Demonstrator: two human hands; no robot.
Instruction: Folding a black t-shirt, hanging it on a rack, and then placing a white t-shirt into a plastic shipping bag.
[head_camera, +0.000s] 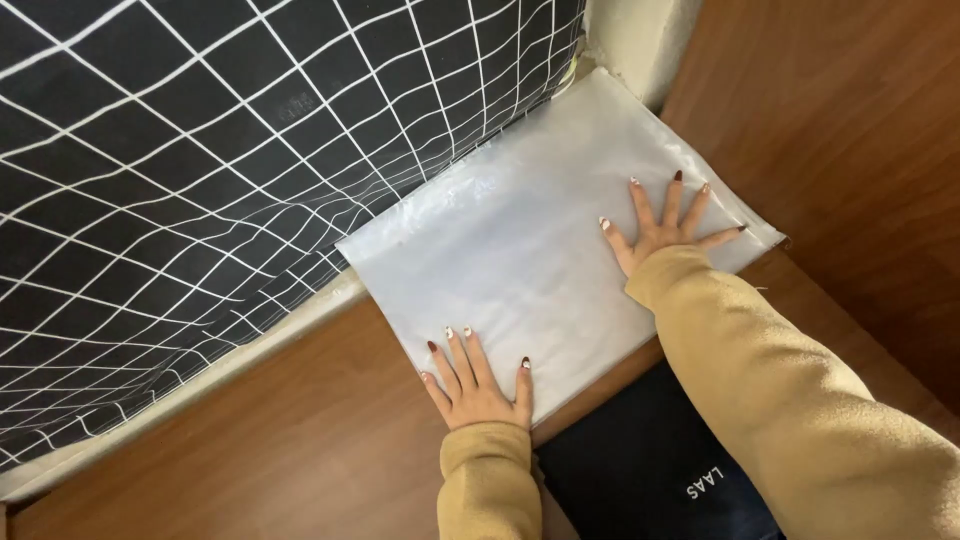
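both our hands lie flat and open on the bag (520, 250): left hand (478, 385) at its near corner, right hand (665, 225) by the far edge of the counter (300, 440).

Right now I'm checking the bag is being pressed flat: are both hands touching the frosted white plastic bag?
Touching. The head view shows the left hand and right hand lying palm-down, fingers spread, on the frosted white plastic bag.

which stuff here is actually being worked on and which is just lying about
In hand: frosted plastic bag, pressed flat under the left hand and right hand.

Lying about: black grid-patterned bedding, wooden ledge, dark garment.
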